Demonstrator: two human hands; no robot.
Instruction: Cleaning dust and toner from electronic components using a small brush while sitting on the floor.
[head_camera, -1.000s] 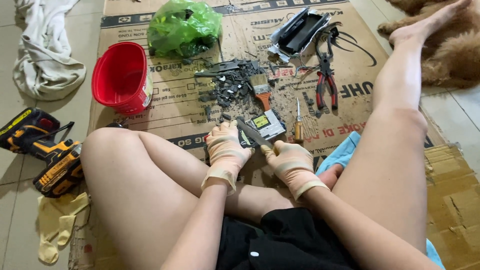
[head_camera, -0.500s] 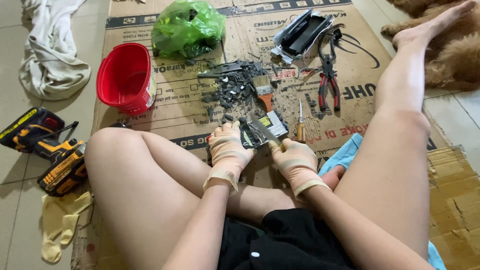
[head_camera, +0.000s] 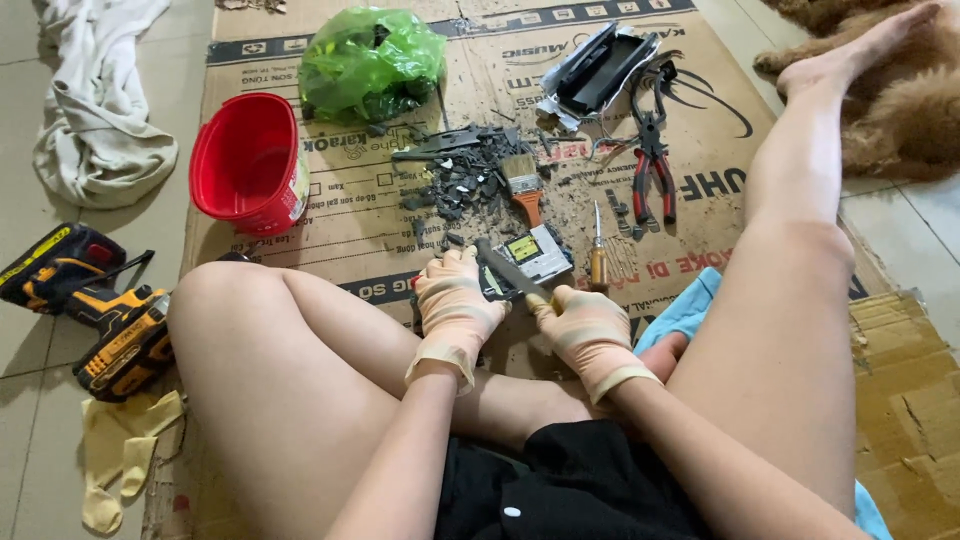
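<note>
A: From the head view, what do we hold?

B: Our gloved right hand (head_camera: 590, 330) is clenched around a flat blade tool (head_camera: 508, 272), its long axis slanting up-left, tip toward our left hand (head_camera: 455, 305), which pinches a small grey component (head_camera: 535, 255) on the cardboard sheet (head_camera: 380, 220) between our knees.

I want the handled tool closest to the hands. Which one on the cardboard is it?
The screwdriver, lying just beyond the right hand; the paintbrush and red-handled pliers lie farther up.

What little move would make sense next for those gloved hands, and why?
Probably press the blade a little deeper into the small device. The right hand grips the blade's handle, its tip lies across the device, and the left hand steadies it.
</note>
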